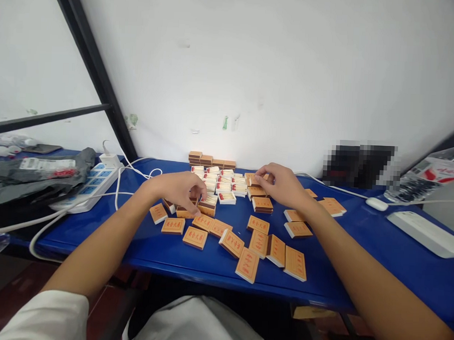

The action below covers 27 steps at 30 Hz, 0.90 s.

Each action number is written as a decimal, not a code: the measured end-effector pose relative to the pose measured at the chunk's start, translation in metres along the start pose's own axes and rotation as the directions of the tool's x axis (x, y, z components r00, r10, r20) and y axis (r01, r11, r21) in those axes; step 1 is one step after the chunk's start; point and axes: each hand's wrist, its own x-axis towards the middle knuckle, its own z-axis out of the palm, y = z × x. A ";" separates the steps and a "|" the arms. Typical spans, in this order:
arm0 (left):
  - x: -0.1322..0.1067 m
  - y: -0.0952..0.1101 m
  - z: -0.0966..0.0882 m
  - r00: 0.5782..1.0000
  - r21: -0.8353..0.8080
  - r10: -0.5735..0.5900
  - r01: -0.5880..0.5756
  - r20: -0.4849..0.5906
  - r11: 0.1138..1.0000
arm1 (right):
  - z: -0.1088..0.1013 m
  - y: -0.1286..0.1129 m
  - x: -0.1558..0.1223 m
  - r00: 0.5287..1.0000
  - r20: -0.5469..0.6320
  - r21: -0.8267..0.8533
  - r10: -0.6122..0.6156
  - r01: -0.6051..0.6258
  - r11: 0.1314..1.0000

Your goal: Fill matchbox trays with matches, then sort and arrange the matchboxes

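Note:
Many orange matchboxes [247,263] lie scattered on a blue table [396,267]. Open trays of matches [226,185] stand in rows behind them, with a low stack of closed boxes [207,159] against the wall. My left hand [179,188] reaches over the left side of the pile, fingers curled down and closed on a matchbox [206,206]. My right hand [281,185] hovers over boxes at the right of the tray rows, fingers bent and pinching a matchbox [254,180].
A white power strip [93,186] with cables lies at the left, beside a grey plastic bag [34,174]. A white mouse [376,203], a white flat device [425,234] and a plastic packet [429,179] are at the right. A white wall stands behind.

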 end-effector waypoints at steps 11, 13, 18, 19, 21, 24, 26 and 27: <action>0.007 0.001 0.001 0.984 -0.117 0.110 -0.127 -0.139 0.985 | 0.000 -0.026 -0.006 0.988 0.135 0.398 0.072 -0.120 0.909; 0.009 0.003 0.001 0.965 -0.164 0.119 -0.160 -0.233 0.973 | 0.006 -0.038 -0.009 0.962 0.265 0.606 0.064 -0.218 0.765; 0.022 0.017 0.020 0.926 -0.285 0.111 -0.223 -0.360 0.932 | 0.027 -0.060 -0.018 0.962 0.271 0.732 0.043 -0.234 0.640; 0.025 0.019 0.025 0.912 -0.281 0.105 -0.230 -0.398 0.932 | 0.029 -0.061 -0.019 0.967 0.246 0.735 0.065 -0.230 0.638; 0.030 0.023 0.035 0.867 -0.250 0.097 -0.246 -0.489 0.936 | 0.031 -0.063 -0.019 0.972 0.200 0.742 0.127 -0.235 0.628; 0.034 0.025 0.046 0.778 -0.097 0.130 -0.238 -0.615 0.966 | 0.031 -0.063 -0.018 0.965 0.157 0.761 0.209 -0.253 0.597; 0.035 0.026 0.051 0.729 0.023 0.167 -0.204 -0.664 0.979 | 0.030 -0.063 -0.018 0.960 0.142 0.772 0.241 -0.260 0.580; 0.035 0.027 0.052 0.714 0.055 0.176 -0.189 -0.678 0.980 | 0.030 -0.063 -0.017 0.958 0.142 0.774 0.251 -0.265 0.574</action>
